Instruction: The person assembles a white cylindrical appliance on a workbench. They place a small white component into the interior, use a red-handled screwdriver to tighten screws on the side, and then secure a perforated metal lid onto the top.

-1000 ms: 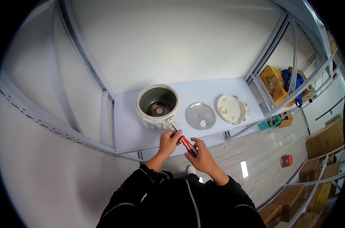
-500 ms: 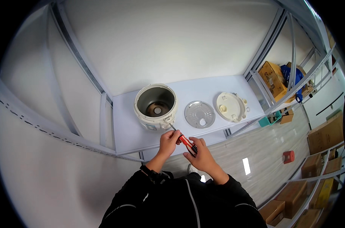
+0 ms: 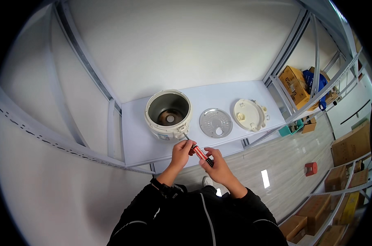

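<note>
Screwdriver [image 3: 201,154] at cooker [image 3: 168,114] near shelf edge [image 3: 218,144]

Your screwdriver [image 3: 199,152] has a glossy red and black plastic handle and a thin bare metal shaft. At frame centre, the cooker [image 3: 168,115] shows a smooth cream plastic shell around a dull grey metal well. Right of it lie a matt perforated metal disc [image 3: 215,122] and a cream plastic lid [image 3: 249,115]. The shelf [image 3: 141,139] looks like smooth, matt white board. Your sleeves [image 3: 153,205] are black cloth. The floor [image 3: 284,164], lower right, is glossy.
</note>
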A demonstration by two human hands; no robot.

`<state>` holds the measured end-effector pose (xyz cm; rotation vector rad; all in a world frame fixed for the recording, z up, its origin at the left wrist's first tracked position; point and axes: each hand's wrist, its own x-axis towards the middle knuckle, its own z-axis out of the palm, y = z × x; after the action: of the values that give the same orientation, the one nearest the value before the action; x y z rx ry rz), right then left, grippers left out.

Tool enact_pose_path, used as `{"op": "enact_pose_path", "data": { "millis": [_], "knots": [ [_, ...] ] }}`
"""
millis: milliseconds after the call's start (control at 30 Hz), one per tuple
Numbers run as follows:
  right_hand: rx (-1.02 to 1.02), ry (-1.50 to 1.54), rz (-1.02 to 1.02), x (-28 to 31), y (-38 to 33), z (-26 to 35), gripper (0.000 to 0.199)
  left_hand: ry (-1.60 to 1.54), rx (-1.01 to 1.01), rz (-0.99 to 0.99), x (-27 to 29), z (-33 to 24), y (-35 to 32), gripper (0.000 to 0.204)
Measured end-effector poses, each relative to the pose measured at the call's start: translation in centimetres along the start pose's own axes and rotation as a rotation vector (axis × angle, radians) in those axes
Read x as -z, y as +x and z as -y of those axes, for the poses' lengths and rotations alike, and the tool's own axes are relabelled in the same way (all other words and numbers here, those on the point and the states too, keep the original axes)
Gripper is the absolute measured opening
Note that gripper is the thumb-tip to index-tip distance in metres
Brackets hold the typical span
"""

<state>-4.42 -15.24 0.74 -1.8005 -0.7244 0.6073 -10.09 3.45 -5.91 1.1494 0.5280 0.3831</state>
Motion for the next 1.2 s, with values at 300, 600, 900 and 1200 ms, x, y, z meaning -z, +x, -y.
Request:
{"op": "enact_pose_path", "data": {
  "millis": [300,600,900,1200],
  "knots": [
    [0.027,-0.139,-0.049,-0.3,0.0,-0.1,0.048,0.076,-0.008,-0.026,0.2,0.8,0.6,0.037],
    [-0.258,0.256,0.189,0.4,0.4,1.0,0.045,0.067,-0.008,-0.016,0.2,0.2,0.3,0.033],
    [-0.249,0.268,0.205,0.5,0.6,0.8,0.048,0.08,-0.006,-0.001,0.4,0.2,0.4,0.032],
    [-0.002,-0.214,0.169,1.1,0.4,1.0,0.062,0.146,-0.042,0.005,0.0,0.5,0.3,0.037]
  ]
}}
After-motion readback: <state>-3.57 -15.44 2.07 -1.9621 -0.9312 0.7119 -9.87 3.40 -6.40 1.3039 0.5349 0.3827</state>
